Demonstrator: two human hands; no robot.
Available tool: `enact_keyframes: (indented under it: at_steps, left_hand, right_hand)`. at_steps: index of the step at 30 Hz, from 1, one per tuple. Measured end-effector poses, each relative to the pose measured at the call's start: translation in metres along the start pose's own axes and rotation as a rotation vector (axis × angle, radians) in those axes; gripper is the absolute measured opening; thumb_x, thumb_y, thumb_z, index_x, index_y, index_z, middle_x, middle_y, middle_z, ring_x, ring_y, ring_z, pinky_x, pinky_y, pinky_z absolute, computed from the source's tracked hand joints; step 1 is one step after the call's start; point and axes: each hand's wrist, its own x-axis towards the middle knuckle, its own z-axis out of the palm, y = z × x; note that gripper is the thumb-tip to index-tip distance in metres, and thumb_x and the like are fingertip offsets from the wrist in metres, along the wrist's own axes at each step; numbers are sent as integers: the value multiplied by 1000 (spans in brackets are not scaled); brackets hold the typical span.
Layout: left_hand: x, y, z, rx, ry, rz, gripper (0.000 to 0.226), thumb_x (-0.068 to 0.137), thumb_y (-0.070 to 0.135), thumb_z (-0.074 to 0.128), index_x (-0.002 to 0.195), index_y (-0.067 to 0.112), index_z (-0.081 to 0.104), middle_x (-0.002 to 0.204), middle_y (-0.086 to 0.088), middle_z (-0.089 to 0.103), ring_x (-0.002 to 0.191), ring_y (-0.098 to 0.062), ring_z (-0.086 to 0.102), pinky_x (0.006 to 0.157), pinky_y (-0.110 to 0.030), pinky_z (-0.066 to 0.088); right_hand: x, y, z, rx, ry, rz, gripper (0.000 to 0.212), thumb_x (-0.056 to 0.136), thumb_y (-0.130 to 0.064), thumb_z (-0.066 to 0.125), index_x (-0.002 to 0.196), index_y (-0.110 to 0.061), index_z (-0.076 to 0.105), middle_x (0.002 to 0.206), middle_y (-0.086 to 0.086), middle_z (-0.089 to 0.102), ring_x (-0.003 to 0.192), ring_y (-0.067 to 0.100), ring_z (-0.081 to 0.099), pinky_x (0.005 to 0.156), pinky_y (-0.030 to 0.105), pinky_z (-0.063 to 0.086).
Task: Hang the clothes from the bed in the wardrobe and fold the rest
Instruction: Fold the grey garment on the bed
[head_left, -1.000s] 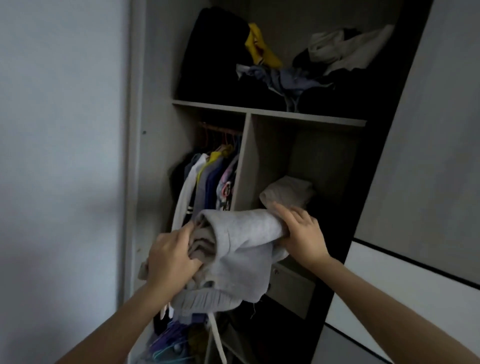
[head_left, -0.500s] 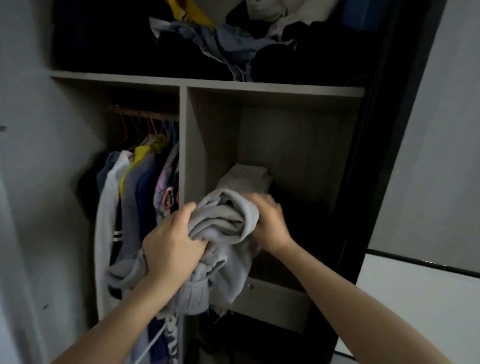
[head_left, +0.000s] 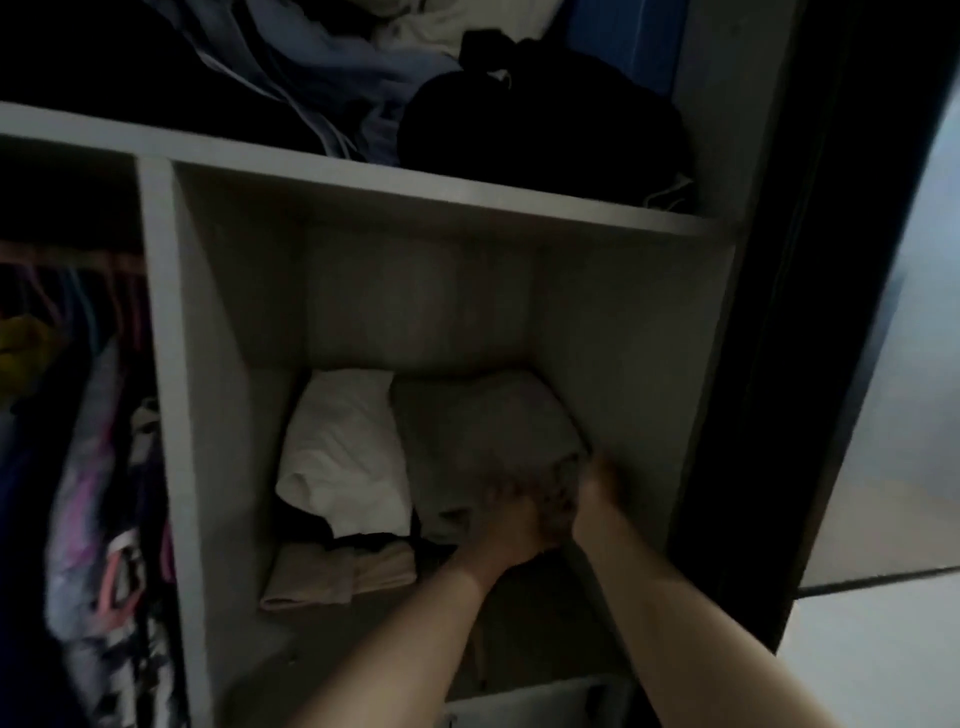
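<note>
The grey garment lies bundled inside the wardrobe's right compartment, against its right wall. My left hand grips its front edge from below. My right hand presses on its front right corner, fingers curled into the cloth. Both forearms reach into the compartment from the lower middle. The light is dim and the hands are blurred.
A white folded cloth sits left of the grey garment, a beige one in front of it. Hung clothes fill the left section behind a divider. The top shelf holds dark piled clothes. A dark door frame stands right.
I have stepped closer and both hands carried the grey garment from in front of the wardrobe up into the right compartment, where it now rests beside the white cloth.
</note>
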Motion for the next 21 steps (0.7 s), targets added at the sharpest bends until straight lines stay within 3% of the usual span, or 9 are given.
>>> enact_keyframes:
  at_steps: [3,6,8,10,11,14,17,18,21]
  left_hand:
    - [-14,-42,24,155,30,-4,74,89,36,54,150,20,16,155,-7,15,141,-27,12,114,-41,14]
    - [-24,-74,21,261,53,44,76,91,30,52,151,20,7,157,-10,-1,144,-28,1,115,-42,8]
    - [-31,-82,19,291,169,55,79,86,29,61,150,18,16,156,-18,4,142,-37,13,114,-47,16]
    - [-34,-86,14,256,254,-1,85,68,35,78,141,16,41,147,-25,30,130,-43,39,102,-52,36]
    - [-33,-89,13,289,285,0,85,70,38,76,143,18,38,147,-26,30,131,-42,38,102,-52,35]
    - [-32,-98,22,328,85,57,69,92,36,48,150,27,12,157,-16,-1,144,-35,6,114,-45,11]
    - [-37,-98,26,266,56,63,74,70,43,74,137,27,48,146,-21,36,130,-45,39,103,-53,36]
    - [-38,-99,29,265,69,77,78,69,43,75,139,27,45,147,-21,33,131,-45,37,104,-54,35]
    - [-36,-119,50,309,-39,73,77,91,34,49,150,31,-1,156,-10,-17,143,-37,-12,114,-48,-8]
  right_hand:
    - [3,36,2,-7,38,272,46,101,-34,36,132,-1,47,131,18,51,111,30,53,92,37,45]
    - [2,41,11,-83,121,257,44,97,-35,44,123,0,52,125,17,55,107,31,55,89,38,46]
    - [6,43,16,-104,153,170,46,95,-36,50,126,-2,51,126,15,54,105,29,55,87,37,46]
    - [9,44,22,-135,197,103,61,89,-42,58,133,-1,46,134,17,50,115,33,51,95,39,44]
    - [9,43,27,-178,230,58,68,86,-42,62,134,1,44,135,21,48,119,35,49,98,42,43]
    - [2,41,32,-709,406,-366,66,78,-31,73,127,5,48,126,32,49,114,43,49,90,46,42]
    - [6,33,40,-1381,322,-1072,56,60,-28,81,111,-7,66,125,27,55,115,43,53,89,56,44]
    - [13,30,38,-1609,163,-1105,54,70,-32,74,118,-11,63,138,25,46,127,41,43,99,60,35]
    - [34,34,17,-1916,-150,-644,58,95,-42,38,148,-21,23,157,18,-1,143,38,-4,111,60,0]
